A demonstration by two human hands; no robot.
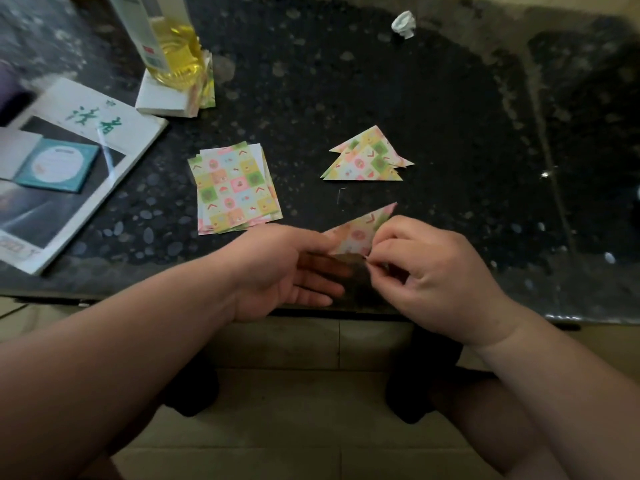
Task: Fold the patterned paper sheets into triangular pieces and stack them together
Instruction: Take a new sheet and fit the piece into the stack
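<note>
Two hands work one half-folded sheet (363, 232) at lower centre, over the near edge of the table (450, 116): left hand (287, 271) pins its left corner between thumb and fairly straight fingers, right hand (427, 271) pinches the lower edge. Best to match corners exactly before creasing hard, then drop it on the triangle pile (367, 159), centre right; flat sheets (235, 188) wait centre left.

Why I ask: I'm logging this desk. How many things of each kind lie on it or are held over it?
Stack of flat patterned sheets: 1
Pile of folded triangles: 1
Triangle being folded: 1
Bottle: 1
Magazine: 1
Teal card: 1
White pad: 1
Crumpled paper: 1
Total: 8
</note>
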